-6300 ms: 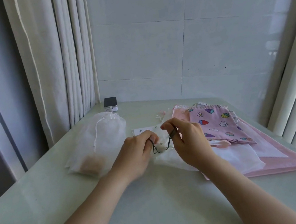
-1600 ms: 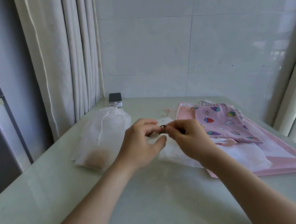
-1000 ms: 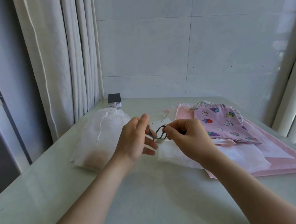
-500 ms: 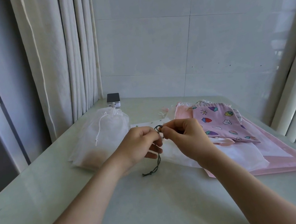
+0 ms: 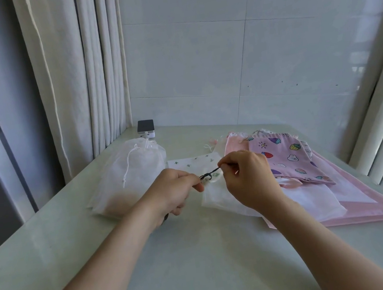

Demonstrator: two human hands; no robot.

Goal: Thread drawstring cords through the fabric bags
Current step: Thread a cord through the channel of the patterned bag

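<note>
For this bag, threading looks barely begun. The left hand (image 5: 173, 194) and right hand (image 5: 247, 178) each pinch an end of a dark cord (image 5: 211, 172) in curled fingers (image 5: 223, 164), stretching it just above a small white printed bag (image 5: 190, 166) on the surface (image 5: 205, 268) (no cord visibly enters its hem). The sheer bag (image 5: 135, 176) at left already carries a white drawstring. Whether the pink bags (image 5: 285, 157) are strung, I cannot tell.

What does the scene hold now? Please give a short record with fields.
left hand: pinches the dark cord
right hand: pinches the same cord
beneath the hands: white fabric bag with small green prints
to the left: white mesh drawstring bag
to the right: purple cartoon-print bag on pink fabric
surface: pale table
</note>
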